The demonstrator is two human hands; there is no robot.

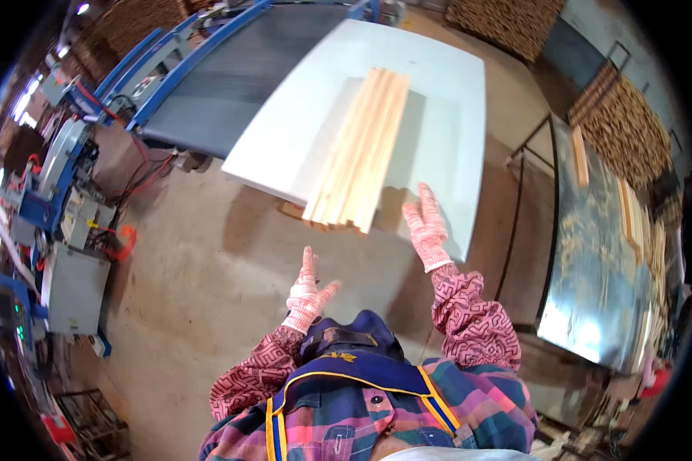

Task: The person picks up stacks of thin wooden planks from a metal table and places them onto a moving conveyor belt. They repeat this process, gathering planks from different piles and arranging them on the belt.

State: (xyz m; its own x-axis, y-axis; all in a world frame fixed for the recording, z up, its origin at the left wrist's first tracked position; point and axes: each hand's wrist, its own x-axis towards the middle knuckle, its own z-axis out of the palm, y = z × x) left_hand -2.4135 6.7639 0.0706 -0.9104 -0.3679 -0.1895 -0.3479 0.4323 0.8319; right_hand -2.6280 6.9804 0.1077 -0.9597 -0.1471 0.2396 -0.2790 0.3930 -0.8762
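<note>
A bundle of pale wooden strips [361, 154] lies lengthwise on a white tabletop [446, 100], its near ends sticking out past the front edge. My left hand [309, 292], in a pinkish knitted glove, hangs in front of the table just short of those ends, fingers stretched out and thumb apart. To the right of the strips, my right hand [425, 224] in a matching glove is over the table's near edge, its fingers extended. Neither hand touches the wood, and both hold nothing.
A dark conveyor belt [231, 84] with blue rails adjoins the table at the left. Machines with a grey cabinet [75, 290] and cables stand further left. At the right is a metal-topped table [592, 269] with more strips; stacked wood [623, 115] rises behind it.
</note>
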